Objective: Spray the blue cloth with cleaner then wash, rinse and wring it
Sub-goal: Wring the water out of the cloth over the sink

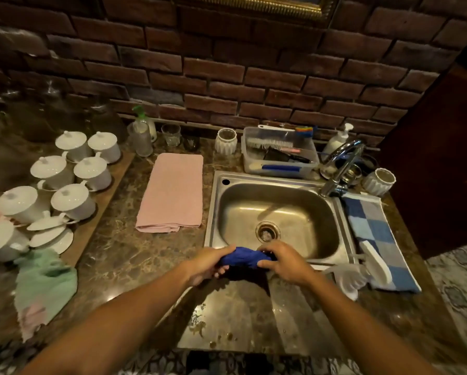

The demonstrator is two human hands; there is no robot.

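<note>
While it is bunched into a tight roll, the blue cloth [242, 257] sits over the near rim of the steel sink [278, 212], held at both ends. The left hand [206, 263] grips its left end with curled fingers, and the right hand [285, 262] grips the right end. A tap [340, 163] stands at the sink's far right corner. On the worktop [124, 255], a folded pink towel [171, 193] lies left of the sink and a blue checked towel [375, 234] lies to the right.
</note>
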